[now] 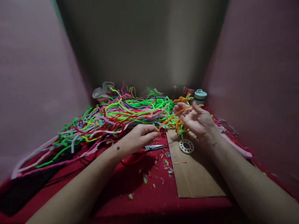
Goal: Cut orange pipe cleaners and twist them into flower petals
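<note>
My left hand (147, 135) pinches one end of an orange pipe cleaner (174, 117) between thumb and fingers. The strand slants up to the right, across the fingers of my right hand (196, 119), and its far end shows beyond the thumb. That hand is turned palm up with fingers loosely stretched and thumb apart; no firm grip is visible. Below it, an orange and green pipe-cleaner piece (181, 128) is partly hidden. A white ring with holes (186, 146) lies on the cardboard sheet (193, 177). Scissors (154, 147) with red handles lie beneath my left hand, partly covered.
A large heap of multicoloured pipe cleaners (137, 109) spreads across the back and left of the red cloth (140, 199). Behind are a plastic bag (104, 91), an orange pipe-cleaner flower (183, 99) and a light-blue-lidded jar (200, 95). Fuzzy scraps (167, 162) litter the cloth. Walls stand both sides.
</note>
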Action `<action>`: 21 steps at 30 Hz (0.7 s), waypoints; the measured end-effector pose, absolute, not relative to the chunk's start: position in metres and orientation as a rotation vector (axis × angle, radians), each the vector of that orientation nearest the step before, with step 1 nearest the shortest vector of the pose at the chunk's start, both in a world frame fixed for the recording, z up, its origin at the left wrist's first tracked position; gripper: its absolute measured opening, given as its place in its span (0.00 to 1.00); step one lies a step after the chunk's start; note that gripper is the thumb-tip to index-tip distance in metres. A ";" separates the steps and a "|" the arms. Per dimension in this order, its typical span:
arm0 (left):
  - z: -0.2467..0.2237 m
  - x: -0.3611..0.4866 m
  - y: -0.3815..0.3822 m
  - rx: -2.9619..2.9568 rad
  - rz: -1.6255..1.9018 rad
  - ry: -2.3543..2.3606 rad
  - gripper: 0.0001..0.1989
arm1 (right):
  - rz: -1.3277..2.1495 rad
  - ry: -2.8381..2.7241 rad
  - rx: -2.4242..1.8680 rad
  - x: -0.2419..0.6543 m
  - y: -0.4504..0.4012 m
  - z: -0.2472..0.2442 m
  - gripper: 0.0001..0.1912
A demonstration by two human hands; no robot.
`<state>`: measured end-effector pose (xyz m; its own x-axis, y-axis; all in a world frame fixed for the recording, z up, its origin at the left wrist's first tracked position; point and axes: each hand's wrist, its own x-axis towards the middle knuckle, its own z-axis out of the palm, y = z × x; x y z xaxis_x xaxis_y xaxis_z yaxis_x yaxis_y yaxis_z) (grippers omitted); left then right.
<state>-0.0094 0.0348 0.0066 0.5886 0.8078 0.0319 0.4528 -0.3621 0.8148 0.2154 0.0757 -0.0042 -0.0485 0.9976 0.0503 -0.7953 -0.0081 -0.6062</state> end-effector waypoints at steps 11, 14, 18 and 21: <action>0.003 -0.012 0.039 1.836 0.499 1.036 0.12 | 1.569 -0.943 -0.613 0.180 0.057 -0.020 0.06; 0.004 -0.014 0.041 1.760 0.489 1.086 0.12 | 1.569 -0.853 -0.630 0.181 0.059 -0.018 0.10; 0.008 -0.016 0.040 1.622 0.506 1.047 0.10 | 1.601 -0.799 -0.609 0.180 0.060 -0.020 0.14; 0.008 -0.021 0.045 1.400 0.751 0.854 0.10 | 1.629 -0.769 -0.565 0.181 0.061 -0.020 0.14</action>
